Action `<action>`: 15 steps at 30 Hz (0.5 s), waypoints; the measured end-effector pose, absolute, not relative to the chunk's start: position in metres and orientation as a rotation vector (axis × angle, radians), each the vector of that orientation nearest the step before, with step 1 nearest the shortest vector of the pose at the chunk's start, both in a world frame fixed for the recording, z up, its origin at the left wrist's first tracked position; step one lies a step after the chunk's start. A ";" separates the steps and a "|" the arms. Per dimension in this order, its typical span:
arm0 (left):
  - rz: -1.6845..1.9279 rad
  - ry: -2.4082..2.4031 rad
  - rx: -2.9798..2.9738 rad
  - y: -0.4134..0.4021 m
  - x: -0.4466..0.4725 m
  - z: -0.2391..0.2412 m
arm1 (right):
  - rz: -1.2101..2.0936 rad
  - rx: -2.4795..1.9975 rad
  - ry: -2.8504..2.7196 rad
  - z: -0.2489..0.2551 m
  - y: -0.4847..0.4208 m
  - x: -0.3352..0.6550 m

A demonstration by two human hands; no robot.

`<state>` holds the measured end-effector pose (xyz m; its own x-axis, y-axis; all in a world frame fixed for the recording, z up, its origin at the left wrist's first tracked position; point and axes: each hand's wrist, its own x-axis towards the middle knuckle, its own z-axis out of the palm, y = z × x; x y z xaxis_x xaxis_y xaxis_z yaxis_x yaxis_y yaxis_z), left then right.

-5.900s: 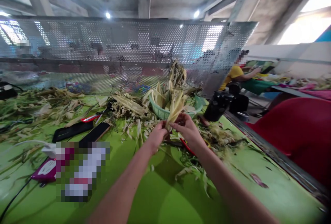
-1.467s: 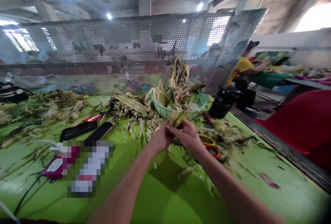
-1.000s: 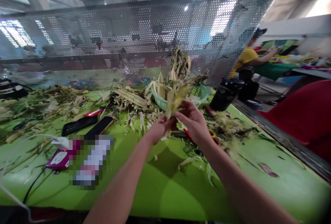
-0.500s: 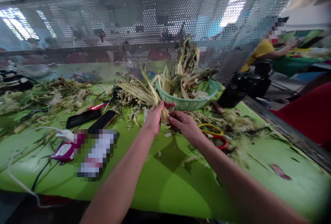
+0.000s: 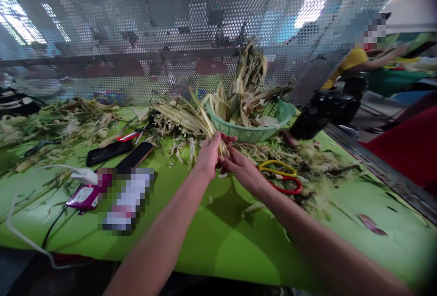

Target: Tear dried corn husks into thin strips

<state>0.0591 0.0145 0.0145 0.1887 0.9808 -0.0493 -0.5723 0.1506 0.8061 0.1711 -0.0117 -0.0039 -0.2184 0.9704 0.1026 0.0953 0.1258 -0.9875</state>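
Observation:
In the middle of the view, my left hand (image 5: 209, 155) is closed around a bundle of dried corn husks (image 5: 205, 123), thumb on top. The long pale leaves fan out up and to the left. My right hand (image 5: 241, 165) pinches the lower end of the same bundle, close against the left hand; its fingertips partly hide that end. Just beyond the hands stands a green plastic basket (image 5: 247, 134) holding more dried husks (image 5: 246, 91). Scissors with yellow and red handles (image 5: 283, 181) lie beside my right wrist.
Husk scraps (image 5: 78, 118) cover the green table (image 5: 218, 241) on the left, with pale fibres (image 5: 321, 168) on the right. Phones (image 5: 109, 152), a red-handled cutter (image 5: 129, 135) and a purple power adapter (image 5: 85, 196) lie left. A perforated metal screen (image 5: 153, 50) stands behind; a person in yellow (image 5: 353, 61) sits right.
My right hand has closed in on the left hand and grips further up the bundle's lower end. The view has shifted slightly; the basket and table things stay in place.

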 end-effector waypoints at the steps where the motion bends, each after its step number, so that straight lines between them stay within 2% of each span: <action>1: 1.243 0.689 0.759 0.014 0.060 0.014 | 1.227 -1.101 -1.495 -0.005 -0.011 0.170; 15: 1.003 0.539 0.959 0.013 0.038 0.031 | 1.688 -0.933 -1.125 0.004 -0.019 0.171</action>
<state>0.0380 0.0126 0.0311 0.4632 0.8855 0.0374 -0.4573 0.2026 0.8659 0.1711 -0.0190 0.0042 -0.3327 0.9363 -0.1129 -0.2561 -0.2049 -0.9447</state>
